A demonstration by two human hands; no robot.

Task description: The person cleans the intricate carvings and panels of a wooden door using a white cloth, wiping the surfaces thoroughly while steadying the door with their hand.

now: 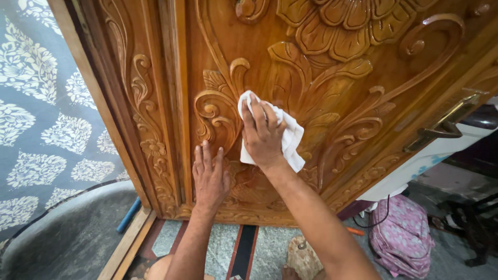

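While the right hand (262,136) presses a white cloth (290,140) against the carved wooden door (337,78), its fingers curl loosely over the folded fabric, pinning it on a scroll carving. Left hand (209,176) lies flat, fingers spread and holding nothing, against the lower panel. A pink bag (402,236), perhaps fabric, sits on the floor nearby.

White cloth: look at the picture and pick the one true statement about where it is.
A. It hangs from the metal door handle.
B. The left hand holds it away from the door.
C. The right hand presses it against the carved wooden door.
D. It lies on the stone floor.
C: the right hand presses the white cloth against the carved wooden door, while the left hand rests flat and bare on the carving below.
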